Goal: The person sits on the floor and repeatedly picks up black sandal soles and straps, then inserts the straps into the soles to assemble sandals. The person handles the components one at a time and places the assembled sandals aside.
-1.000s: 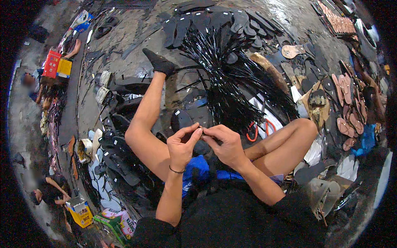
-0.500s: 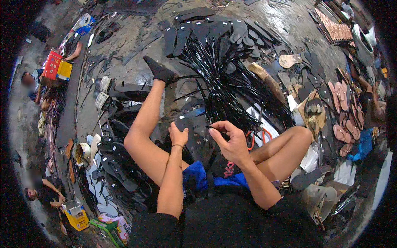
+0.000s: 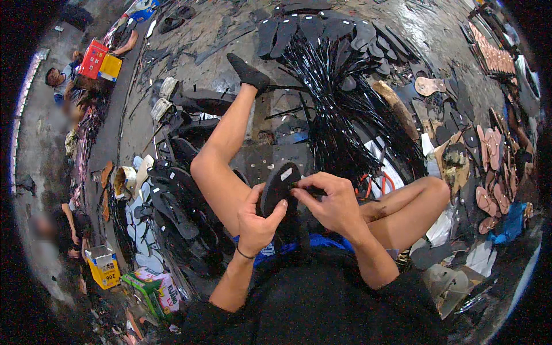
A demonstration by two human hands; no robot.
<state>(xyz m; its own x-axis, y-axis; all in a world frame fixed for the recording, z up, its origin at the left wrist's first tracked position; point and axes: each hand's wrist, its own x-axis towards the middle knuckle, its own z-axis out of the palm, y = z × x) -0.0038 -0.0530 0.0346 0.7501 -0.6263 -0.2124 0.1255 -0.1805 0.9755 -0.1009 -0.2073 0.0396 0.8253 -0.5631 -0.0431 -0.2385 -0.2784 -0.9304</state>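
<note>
My left hand (image 3: pixel 260 215) is closed around the edge of a black sandal sole (image 3: pixel 279 187), thumb on its near face. The sole is tilted up in front of my lap and carries a small white label near its top. Beside it, my right hand (image 3: pixel 330 198) pinches at the sole's right side. A thin black strip shows only slightly at those fingertips; most of it is hidden. Beyond both hands a large bundle of shiny black straps (image 3: pixel 339 109) spreads over the floor. An orange-handled tool (image 3: pixel 391 183) lies by my right knee.
Black soles (image 3: pixel 287 34) lie in a row past the straps. Pink sandals (image 3: pixel 491 144) sit at the right, near a wooden block (image 3: pixel 397 109). Piled black soles (image 3: pixel 172 213) and a yellow box (image 3: pixel 103 267) are at the left. Other people sit along the left side.
My left hand has taken hold of the sole and raised it in front of me. My right hand, with the black strip, has come against the sole. The view has shifted slightly left.
</note>
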